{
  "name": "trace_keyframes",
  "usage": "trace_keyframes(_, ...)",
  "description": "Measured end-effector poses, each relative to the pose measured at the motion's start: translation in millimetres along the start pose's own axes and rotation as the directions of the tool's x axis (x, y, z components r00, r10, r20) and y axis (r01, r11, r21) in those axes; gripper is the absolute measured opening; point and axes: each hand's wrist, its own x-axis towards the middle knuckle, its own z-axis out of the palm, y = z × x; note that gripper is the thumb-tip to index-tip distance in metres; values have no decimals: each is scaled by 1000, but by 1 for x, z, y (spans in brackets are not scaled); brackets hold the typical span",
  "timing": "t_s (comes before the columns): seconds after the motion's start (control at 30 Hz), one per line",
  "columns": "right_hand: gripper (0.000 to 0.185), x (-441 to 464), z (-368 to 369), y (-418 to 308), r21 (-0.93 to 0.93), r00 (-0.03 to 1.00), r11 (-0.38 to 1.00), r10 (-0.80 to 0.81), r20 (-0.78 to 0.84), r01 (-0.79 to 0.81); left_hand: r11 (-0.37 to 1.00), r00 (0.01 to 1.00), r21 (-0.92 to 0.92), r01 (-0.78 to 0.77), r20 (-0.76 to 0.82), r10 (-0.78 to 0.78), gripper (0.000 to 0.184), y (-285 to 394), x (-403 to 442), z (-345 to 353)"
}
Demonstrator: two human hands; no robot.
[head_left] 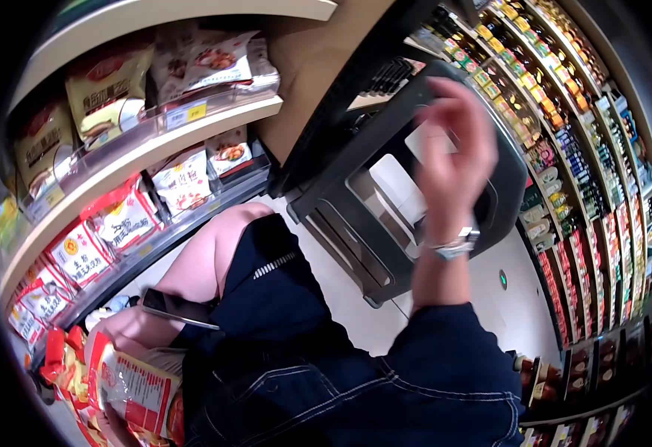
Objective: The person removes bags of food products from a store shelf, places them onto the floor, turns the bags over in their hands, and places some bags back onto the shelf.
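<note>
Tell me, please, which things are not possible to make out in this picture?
All in the head view:
- Right hand: finger edges, blurred.
- Left hand: its grip, in shadow beside the red-and-white bag, cut off by the bottom edge.
- Small print on that bag: too small.
- Far products: labels too small.

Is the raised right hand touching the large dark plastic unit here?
Cannot tell. In the head view, the blurred right hand overlaps the large dark plastic unit, and no contact point or gap shows.
</note>
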Motion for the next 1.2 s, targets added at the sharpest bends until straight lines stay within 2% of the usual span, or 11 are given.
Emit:
trace_keyframes(0.1, 27, 33, -81, 59, -514, 951, 857, -129, -280, -35, 1000, 1000, 11, 14, 3, -14, 29, 3, 2, 1)
trace_keyframes(0.2, 31, 63, -119, 86, -801, 985, 595, -84, -151, -72, 1000, 1000, 3, 17, 9, -18, 23, 1, 4, -3)
trace_keyframes(0.33, 40, 79, -102, 168, -920, 996, 387, 84, -32, -63, 999, 999, -38, -3, 45, 4, 19, -9, 9, -8)
trace_keyframes(0.4, 40, 85, -93, 181, -969, 931, 183, 352, -94, -167, 992, 999, -118, 39, 32, -35, 19, 14, -9, 14)
trace_keyframes(0.53, 37, 81, -96, 196, -974, 958, 109, 231, -171, -201, 999, 999, -33, -39, -37, 38, 17, 30, -23, 25)
trace_keyframes(0.6, 38, 72, -114, 188, -945, 974, 240, 9, -228, -223, 998, 996, -42, -48, -75, 45, 17, 21, -21, 24)
trace_keyframes(0.67, 46, 63, -123, 163, -745, 873, 576, -106, -475, -335, 996, 994, -60, -68, -92, 62, 19, 10, -17, 20)
trace_keyframes(0.73, 54, 52, -132, 112, -683, 818, 610, -95, -567, -402, 998, 993, -13, -69, -101, 67, 18, 10, -14, 19)
trace_keyframes(0.87, 56, 45, -128, 73, -141, 836, 989, -46, -547, -38, 991, 991, -73, -113, -79, 107, 12, 26, -16, 27)
trace_keyframes(1.13, 50, 99, -2, 12, 438, 931, 887, 28, -365, 145, 986, 994, -135, -99, -54, 93, 14, 45, -32, 28)
trace_keyframes(1.2, 50, 117, 25, 21, 405, 933, 894, -40, -359, 194, 982, 994, -163, -96, -72, 86, 16, 39, -32, 27)
